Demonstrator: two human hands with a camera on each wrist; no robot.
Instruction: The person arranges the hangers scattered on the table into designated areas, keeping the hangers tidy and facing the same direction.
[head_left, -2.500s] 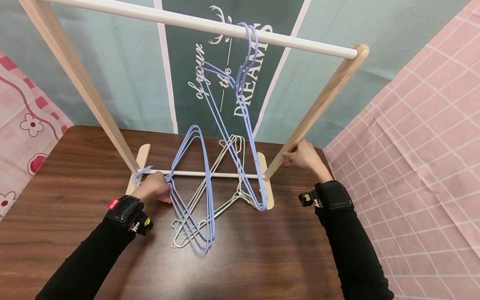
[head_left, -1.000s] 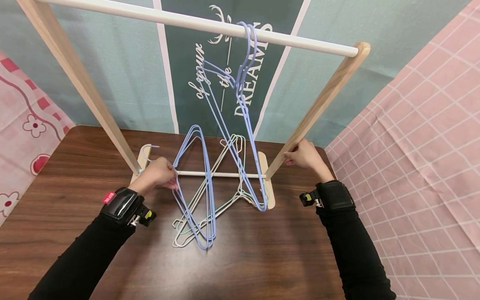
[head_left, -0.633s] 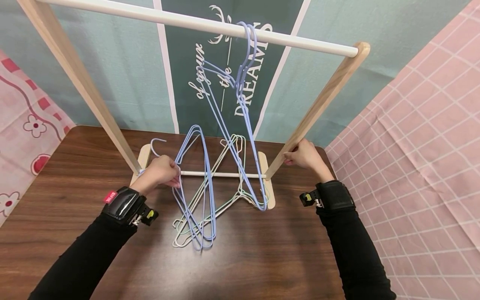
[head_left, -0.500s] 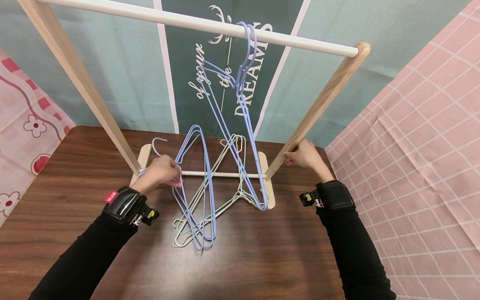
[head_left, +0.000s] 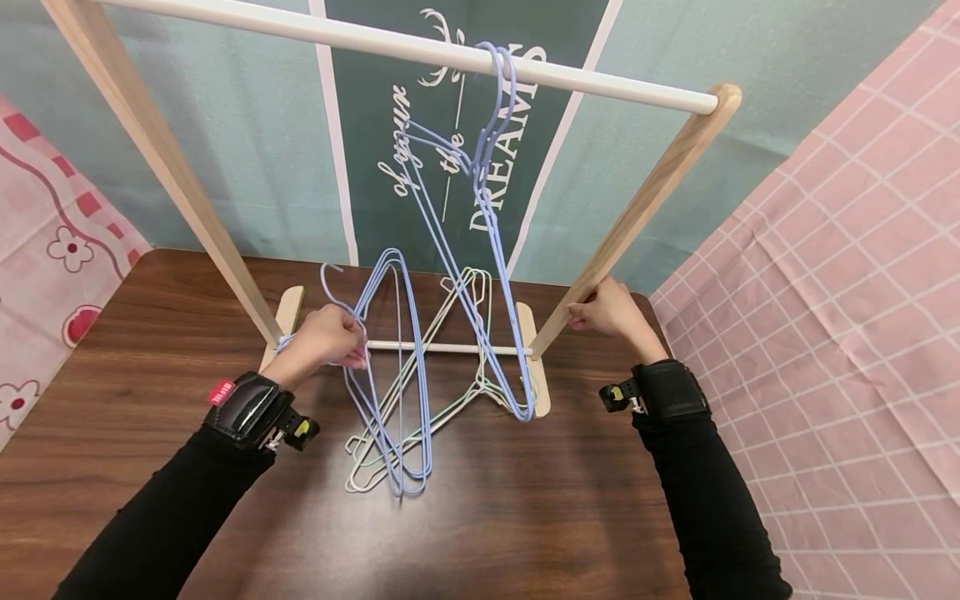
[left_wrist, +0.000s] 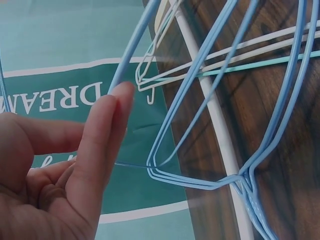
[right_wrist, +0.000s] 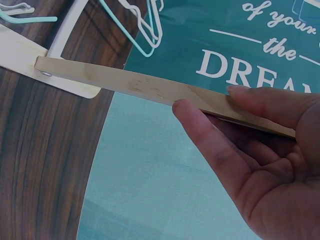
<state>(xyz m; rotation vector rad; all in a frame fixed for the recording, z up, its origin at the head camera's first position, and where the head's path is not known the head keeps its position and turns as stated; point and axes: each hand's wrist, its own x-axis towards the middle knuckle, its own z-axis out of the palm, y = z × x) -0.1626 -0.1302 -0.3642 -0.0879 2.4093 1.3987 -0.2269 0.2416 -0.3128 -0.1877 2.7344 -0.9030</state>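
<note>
My left hand (head_left: 330,336) pinches a blue wire hanger (left_wrist: 131,50) between thumb and fingers, its hook pointing up and away. This hanger stands slightly raised over a bunch of blue hangers (head_left: 420,375), and its lower end overlaps theirs in the head view. Under the bunch lie white and mint hangers (head_left: 480,387). My right hand (head_left: 611,308) grips the right wooden post (right_wrist: 140,86) of a small clothes rack low down, thumb on one side and fingers on the other. Two blue hangers (head_left: 487,158) hang from the rack's white top rail (head_left: 405,47).
The rack's left post (head_left: 167,167) rises beside my left forearm. A white lower bar (head_left: 390,345) joins the feet, with hangers lying across it. The dark wood table (head_left: 525,517) extends towards me. A printed green cloth hangs behind, and pink cloths flank both sides.
My left hand has picked one blue hanger out of the bunch; its hook has swung up, away and to the right. My right hand keeps its grip on the post.
</note>
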